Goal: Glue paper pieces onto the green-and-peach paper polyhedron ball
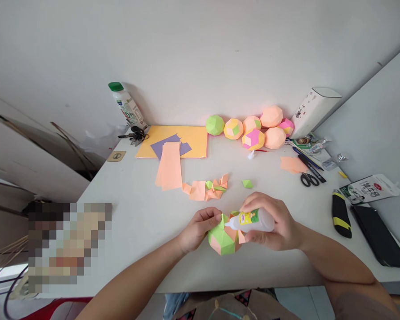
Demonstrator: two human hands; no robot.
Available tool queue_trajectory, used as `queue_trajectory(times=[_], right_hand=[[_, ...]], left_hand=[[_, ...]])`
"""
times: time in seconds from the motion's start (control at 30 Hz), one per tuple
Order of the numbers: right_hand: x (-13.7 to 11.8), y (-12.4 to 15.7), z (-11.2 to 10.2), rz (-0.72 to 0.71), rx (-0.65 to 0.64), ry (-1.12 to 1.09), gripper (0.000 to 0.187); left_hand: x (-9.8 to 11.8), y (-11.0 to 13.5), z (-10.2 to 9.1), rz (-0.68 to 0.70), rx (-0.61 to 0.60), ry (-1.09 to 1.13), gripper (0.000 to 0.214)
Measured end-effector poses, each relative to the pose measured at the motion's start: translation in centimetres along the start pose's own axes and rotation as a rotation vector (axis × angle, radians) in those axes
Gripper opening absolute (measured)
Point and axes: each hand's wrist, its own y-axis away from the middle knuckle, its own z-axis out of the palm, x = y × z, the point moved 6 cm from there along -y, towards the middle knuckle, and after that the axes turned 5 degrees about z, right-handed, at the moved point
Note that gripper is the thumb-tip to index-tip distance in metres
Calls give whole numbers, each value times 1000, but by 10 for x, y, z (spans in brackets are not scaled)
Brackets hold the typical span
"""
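Note:
My left hand (pixel 202 226) grips the upper left edge of a green and peach folded-paper ball (pixel 222 243), its thumb and fingers pinching a green flap. The ball's top looks partly open, with loose flaps. In my right hand (pixel 275 222) a white glue bottle (pixel 265 221) with a yellow-green label lies almost level, its nozzle pointing left at the ball's upper edge. Whether glue is coming out is too small to see. Beyond the ball lie a green folded paper piece (pixel 247 183) and a cluster of peach and green folded pieces (pixel 215 190).
Finished paper balls (pixel 253 138) line the wall. Peach strips (pixel 170 166) overlap purple paper and a yellow sheet (pixel 196 135) at back left, near keys (pixel 136 135) and a bottle (pixel 128 106). Scissors (pixel 309 179), a utility knife (pixel 341 215) and a black phone-like slab (pixel 380 235) lie right.

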Motion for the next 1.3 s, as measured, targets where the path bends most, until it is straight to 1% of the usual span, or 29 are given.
queue_trajectory(times=[0.07, 0.27, 0.5, 0.77, 1.03, 1.3], right_hand=[[-2, 0, 1, -10, -7, -1, 32], [-2, -3, -1, -27, 45, 39, 30], [-4, 0, 1, -17, 8, 49, 30], [-1, -2, -3, 7, 81, 75, 27], [-3, -1, 1, 2, 14, 36, 31], [-3, -2, -1, -24, 60, 53, 29]], left_hand=[[0, 0, 0, -5, 3, -1, 36], [-1, 0, 0, 1, -6, 3, 36], [-1, 0, 1, -5, -10, 1, 35], [0, 0, 1, -4, -25, -2, 35], [-1, 0, 1, -12, -2, 5, 35], [-1, 0, 0, -10, -3, -7, 35]])
